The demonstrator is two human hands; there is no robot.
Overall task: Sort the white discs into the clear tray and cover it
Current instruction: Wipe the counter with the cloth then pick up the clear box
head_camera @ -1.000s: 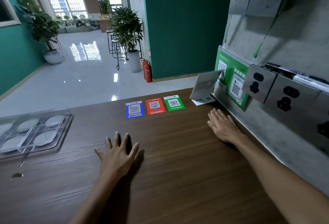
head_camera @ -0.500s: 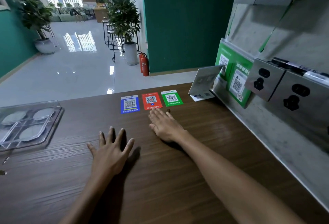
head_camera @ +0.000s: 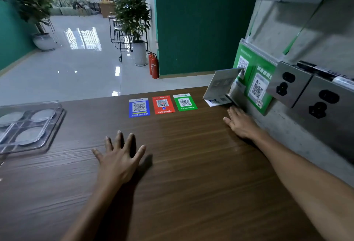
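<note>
Discs sit in the clear tray at the counter's left edge, seemingly under a lid. Left hand lies spread flat; right hand flat, fingers together.

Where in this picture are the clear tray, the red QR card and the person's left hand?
clear tray (head_camera: 55,123): head view, its right rim.
red QR card (head_camera: 163,104): head view, its middle.
left hand (head_camera: 119,159): head view, the back of the hand.
</note>
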